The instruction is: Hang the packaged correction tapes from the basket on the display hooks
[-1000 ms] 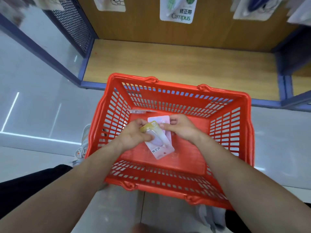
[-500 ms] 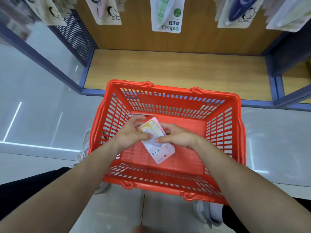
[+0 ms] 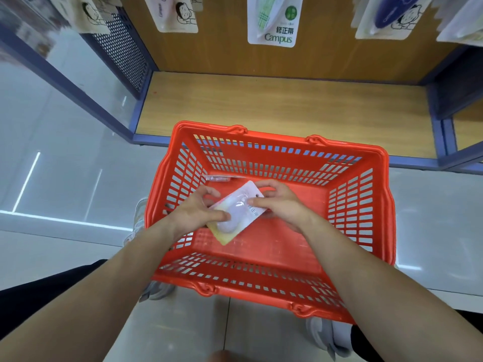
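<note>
A red plastic basket (image 3: 366, 307) stands on the floor in front of the display shelf. Inside it both hands hold packaged correction tape (image 3: 236, 215), a pale pink and yellow card with a clear blister, tilted diagonally; it may be more than one pack. My left hand (image 3: 198, 211) grips its lower left part, thumb on the blister. My right hand (image 3: 281, 203) pinches its upper right end. Another flat pack (image 3: 218, 177) lies against the basket's far left wall. Hanging packs (image 3: 275, 19) show along the top on the wooden back panel.
A low wooden shelf board (image 3: 282, 108) with a blue frame lies just beyond the basket. A perforated dark side panel (image 3: 122, 45) stands at the left. Glossy white floor surrounds the basket, and my shoes (image 3: 332, 335) show beneath it.
The pack has turned from pointing down-right to lying diagonally up-right and has lifted a little. My view has tilted up, showing more hanging packs.
</note>
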`<state>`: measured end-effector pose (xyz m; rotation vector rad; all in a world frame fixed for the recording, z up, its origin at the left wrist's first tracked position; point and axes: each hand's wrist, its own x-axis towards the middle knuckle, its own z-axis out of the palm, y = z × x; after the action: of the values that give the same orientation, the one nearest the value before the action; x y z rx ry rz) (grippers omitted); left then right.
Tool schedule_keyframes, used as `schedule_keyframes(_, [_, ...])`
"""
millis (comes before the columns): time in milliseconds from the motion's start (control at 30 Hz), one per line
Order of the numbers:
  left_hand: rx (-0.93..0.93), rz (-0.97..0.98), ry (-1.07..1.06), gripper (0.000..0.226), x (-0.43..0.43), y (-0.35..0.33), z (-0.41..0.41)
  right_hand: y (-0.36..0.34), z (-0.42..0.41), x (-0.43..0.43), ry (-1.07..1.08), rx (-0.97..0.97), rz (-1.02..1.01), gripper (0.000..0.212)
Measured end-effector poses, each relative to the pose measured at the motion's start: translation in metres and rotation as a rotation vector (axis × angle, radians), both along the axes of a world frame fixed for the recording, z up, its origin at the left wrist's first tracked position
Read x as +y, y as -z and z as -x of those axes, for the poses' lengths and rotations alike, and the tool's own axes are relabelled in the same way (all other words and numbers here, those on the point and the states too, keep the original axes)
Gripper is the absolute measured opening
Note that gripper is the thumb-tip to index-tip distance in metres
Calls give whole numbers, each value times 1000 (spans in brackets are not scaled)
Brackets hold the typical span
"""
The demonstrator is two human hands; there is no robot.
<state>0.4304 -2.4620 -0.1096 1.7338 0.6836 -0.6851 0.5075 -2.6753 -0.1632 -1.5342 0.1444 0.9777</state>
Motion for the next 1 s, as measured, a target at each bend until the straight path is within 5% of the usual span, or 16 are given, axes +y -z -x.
schedule_keyframes(200, [-38, -133, 164, 30, 6, -18, -5, -1, -15, 31, -17, -58, -29, 28])
schedule_keyframes(500, [-189, -482, 39, 57, 71, -95, -15, 34, -36, 74, -149, -148, 159, 41])
schedule_keyframes(767, [-169, -424, -153, 44, 94, -82, 17, 47, -50, 81, -249, -277, 228, 53])
schedule_keyframes(1000, [-188, -391, -185, 35, 100, -72, 18, 47, -50, 95, -273, -469, 378, 42])
